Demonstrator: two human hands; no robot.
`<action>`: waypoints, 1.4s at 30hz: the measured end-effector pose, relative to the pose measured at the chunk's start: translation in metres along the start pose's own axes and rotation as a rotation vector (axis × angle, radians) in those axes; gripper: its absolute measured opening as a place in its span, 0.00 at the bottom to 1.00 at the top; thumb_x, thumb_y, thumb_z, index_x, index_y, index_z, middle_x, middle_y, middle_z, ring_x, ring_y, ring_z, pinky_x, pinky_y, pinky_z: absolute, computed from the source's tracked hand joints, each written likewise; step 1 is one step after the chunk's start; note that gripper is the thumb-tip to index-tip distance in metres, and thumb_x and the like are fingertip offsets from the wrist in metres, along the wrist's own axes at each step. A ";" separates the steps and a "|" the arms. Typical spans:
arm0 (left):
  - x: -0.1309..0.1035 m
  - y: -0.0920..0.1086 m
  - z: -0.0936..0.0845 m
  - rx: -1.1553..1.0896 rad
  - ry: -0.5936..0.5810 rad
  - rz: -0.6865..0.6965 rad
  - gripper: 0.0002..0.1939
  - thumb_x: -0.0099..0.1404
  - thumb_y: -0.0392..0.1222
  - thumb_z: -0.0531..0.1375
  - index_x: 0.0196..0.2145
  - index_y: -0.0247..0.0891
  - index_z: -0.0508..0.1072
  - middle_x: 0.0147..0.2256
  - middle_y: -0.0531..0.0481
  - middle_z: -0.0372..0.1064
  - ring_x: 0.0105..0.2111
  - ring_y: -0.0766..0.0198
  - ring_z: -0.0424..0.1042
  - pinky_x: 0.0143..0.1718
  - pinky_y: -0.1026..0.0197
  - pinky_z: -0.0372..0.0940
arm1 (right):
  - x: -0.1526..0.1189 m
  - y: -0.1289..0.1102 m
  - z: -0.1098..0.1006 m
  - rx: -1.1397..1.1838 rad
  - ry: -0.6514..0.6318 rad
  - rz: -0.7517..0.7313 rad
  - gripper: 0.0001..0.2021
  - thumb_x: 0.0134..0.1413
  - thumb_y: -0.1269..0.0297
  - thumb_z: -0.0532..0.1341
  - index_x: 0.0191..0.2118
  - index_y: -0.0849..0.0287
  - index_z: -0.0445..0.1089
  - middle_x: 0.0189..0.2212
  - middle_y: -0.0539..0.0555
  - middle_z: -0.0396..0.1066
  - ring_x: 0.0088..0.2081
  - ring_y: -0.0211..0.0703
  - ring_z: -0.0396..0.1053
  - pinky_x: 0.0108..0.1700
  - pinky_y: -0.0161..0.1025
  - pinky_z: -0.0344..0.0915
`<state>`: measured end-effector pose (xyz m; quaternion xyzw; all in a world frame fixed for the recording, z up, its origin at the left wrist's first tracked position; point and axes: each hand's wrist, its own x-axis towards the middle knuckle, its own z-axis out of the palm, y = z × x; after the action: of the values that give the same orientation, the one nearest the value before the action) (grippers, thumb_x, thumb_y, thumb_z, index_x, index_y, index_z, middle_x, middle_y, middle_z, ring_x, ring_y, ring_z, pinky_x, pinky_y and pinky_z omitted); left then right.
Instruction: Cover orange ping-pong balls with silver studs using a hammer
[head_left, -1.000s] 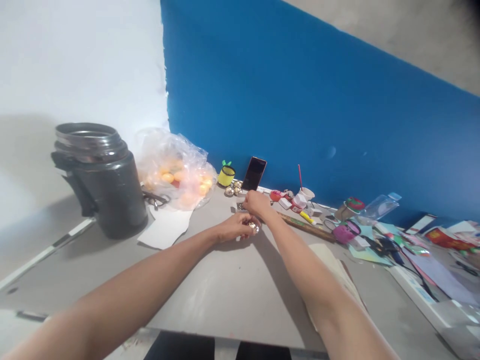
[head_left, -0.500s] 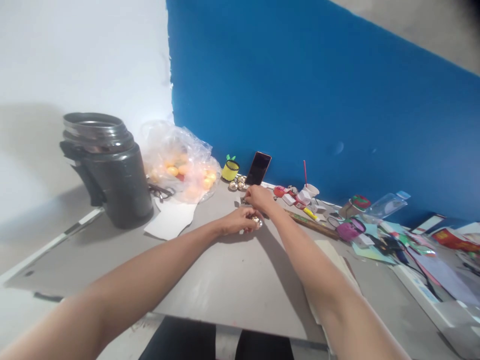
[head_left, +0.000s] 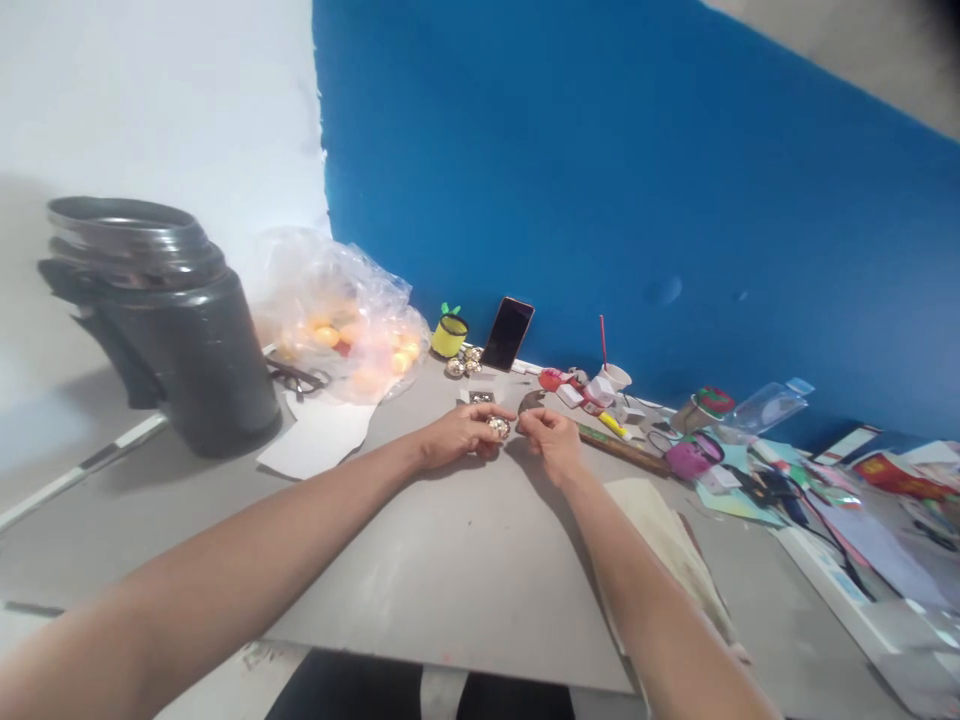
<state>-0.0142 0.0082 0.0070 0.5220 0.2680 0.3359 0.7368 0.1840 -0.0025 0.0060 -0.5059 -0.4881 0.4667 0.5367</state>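
A shiny gold ball (head_left: 498,429) sits in the fingers of my left hand (head_left: 466,436), just above the grey table. Close by on the right, my right hand (head_left: 551,437) is closed in a pinch; whatever is between its fingertips is too small to make out. Behind both hands lies a small container (head_left: 481,398) with tiny shiny pieces in it. More gold balls (head_left: 464,363) rest farther back beside a yellow mesh cup (head_left: 450,337). A hammer (head_left: 626,450) lies right behind my right hand, its metal head partly hidden.
A large dark thermos (head_left: 210,350) stands open at left, next to white paper (head_left: 319,440) and a plastic bag (head_left: 352,335) of orange fruit. A phone (head_left: 508,333) leans on the blue wall. Craft items, a pink cup (head_left: 694,457) and a power strip (head_left: 832,575) crowd the right.
My right hand has drawn back from the small container, uncovering it, and come round beside the gold ball in my left hand. The view has shifted slightly.
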 end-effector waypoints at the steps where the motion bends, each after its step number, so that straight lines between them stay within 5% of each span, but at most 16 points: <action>1: 0.000 -0.001 0.000 -0.014 0.009 -0.010 0.28 0.53 0.39 0.70 0.52 0.34 0.73 0.30 0.51 0.71 0.27 0.67 0.69 0.32 0.62 0.58 | -0.002 0.004 -0.001 0.082 0.003 0.043 0.21 0.34 0.50 0.75 0.27 0.60 0.71 0.21 0.49 0.70 0.18 0.29 0.52 0.20 0.31 0.49; 5: 0.001 -0.001 0.000 -0.044 0.063 -0.036 0.35 0.53 0.38 0.71 0.58 0.36 0.68 0.35 0.48 0.73 0.28 0.68 0.69 0.33 0.61 0.60 | -0.004 0.006 -0.005 0.326 -0.036 0.123 0.22 0.32 0.53 0.79 0.27 0.60 0.70 0.23 0.49 0.70 0.19 0.27 0.53 0.20 0.29 0.50; 10: -0.001 0.004 0.002 -0.051 0.068 -0.077 0.27 0.54 0.39 0.72 0.51 0.35 0.71 0.32 0.49 0.73 0.28 0.66 0.70 0.34 0.60 0.63 | -0.006 0.000 -0.007 0.442 -0.141 0.224 0.22 0.30 0.58 0.80 0.32 0.60 0.75 0.26 0.51 0.73 0.22 0.28 0.55 0.22 0.28 0.52; 19: 0.000 -0.002 0.000 -0.009 0.107 -0.049 0.33 0.53 0.40 0.73 0.55 0.35 0.71 0.30 0.51 0.73 0.28 0.68 0.70 0.34 0.61 0.63 | -0.010 -0.003 -0.009 0.392 -0.290 0.288 0.20 0.33 0.60 0.80 0.31 0.61 0.75 0.28 0.50 0.75 0.22 0.28 0.57 0.23 0.28 0.51; 32: -0.002 -0.002 0.003 0.085 0.092 0.015 0.29 0.57 0.43 0.72 0.54 0.35 0.70 0.35 0.47 0.75 0.32 0.63 0.74 0.41 0.55 0.68 | -0.009 0.002 -0.011 0.373 -0.290 0.283 0.20 0.32 0.59 0.81 0.31 0.60 0.75 0.27 0.49 0.73 0.22 0.28 0.57 0.23 0.29 0.51; 42: -0.002 -0.003 0.003 0.043 0.096 0.003 0.30 0.57 0.38 0.70 0.56 0.35 0.69 0.30 0.50 0.73 0.29 0.65 0.72 0.35 0.59 0.64 | -0.008 0.003 -0.013 0.354 -0.330 0.284 0.21 0.33 0.59 0.81 0.32 0.60 0.75 0.27 0.50 0.75 0.22 0.29 0.58 0.24 0.31 0.51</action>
<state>-0.0126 0.0044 0.0052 0.5214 0.3093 0.3558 0.7113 0.1966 -0.0116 0.0025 -0.3848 -0.4040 0.6912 0.4593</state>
